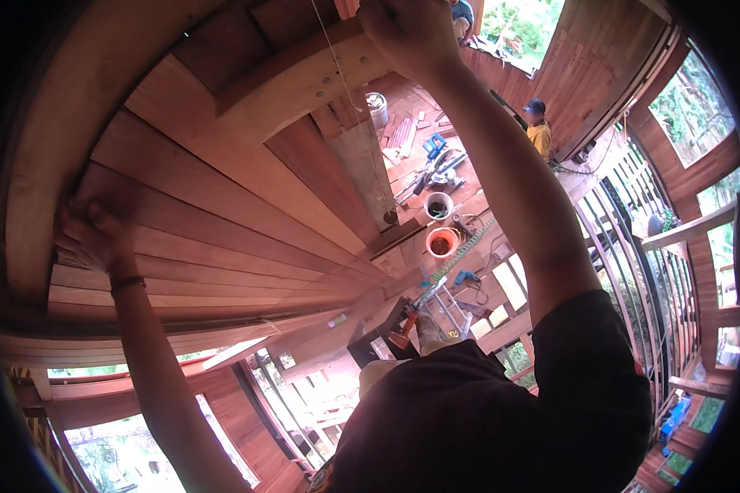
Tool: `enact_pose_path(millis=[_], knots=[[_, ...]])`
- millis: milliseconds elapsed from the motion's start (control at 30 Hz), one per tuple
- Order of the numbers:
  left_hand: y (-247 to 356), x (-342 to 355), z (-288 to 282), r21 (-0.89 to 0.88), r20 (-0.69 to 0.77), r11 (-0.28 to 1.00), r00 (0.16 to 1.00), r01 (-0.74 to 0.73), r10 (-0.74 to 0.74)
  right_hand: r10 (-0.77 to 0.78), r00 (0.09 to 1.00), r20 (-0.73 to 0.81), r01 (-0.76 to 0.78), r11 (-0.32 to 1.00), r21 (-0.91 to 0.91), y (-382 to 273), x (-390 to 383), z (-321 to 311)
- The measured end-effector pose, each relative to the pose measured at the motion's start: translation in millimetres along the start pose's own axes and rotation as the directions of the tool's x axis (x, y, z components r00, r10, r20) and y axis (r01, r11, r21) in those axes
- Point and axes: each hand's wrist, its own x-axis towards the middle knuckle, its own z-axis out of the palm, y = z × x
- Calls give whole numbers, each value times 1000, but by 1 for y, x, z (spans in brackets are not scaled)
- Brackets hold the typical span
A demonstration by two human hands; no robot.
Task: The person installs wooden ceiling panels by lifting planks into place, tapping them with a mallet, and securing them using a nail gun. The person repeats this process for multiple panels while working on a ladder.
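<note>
My left hand [97, 237] is raised against the tapered wooden planks [230, 197], close to a thick curved wooden beam [26, 189]. Its fingers look apart and press on the plank ends, with nothing visible in them. My right hand [409, 34] reaches up to the top of the view, beside a pale curved timber [304, 90] with round holes. Its fingers are bent closed, but the upper edge cuts off whatever they hold. A thin string [329, 48] hangs just left of it. The planks fan out from a narrow end at the lower right.
Far below are a miter saw [442, 171], a white bucket [438, 205], an orange bucket [442, 241], a blue drill [466, 278] and a coiled green hose [460, 253]. A person in yellow [538, 135] stands farther off. Metal railings [625, 214] run along the right.
</note>
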Motion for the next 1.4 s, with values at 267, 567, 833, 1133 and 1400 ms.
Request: enact_pose_path(millis=[267, 567, 833, 1133, 1400], knots=[[-18, -2, 9, 129, -31, 975, 982, -181, 186, -10, 1000, -30, 5, 988, -157, 0, -1, 0], [-24, -5, 5, 170, -42, 959, 971, -227, 237, 53, 975, -217, -63, 997, -40, 0, -14, 28], [-38, -13, 12, 153, -39, 980, 990, -130, 137, 85, 970, -227, -74, 996, 55, -8, -19, 24], [22, 9, -18, -121, 38, 992, 999, 32, -27, 40, 979, -198, -27, 997, 68, -12, -8, 6], [33, 15, -28, -141, 81, 986, 994, 88, -77, -14, 990, -140, 17, 1000, 17, -13, -5, 3]])
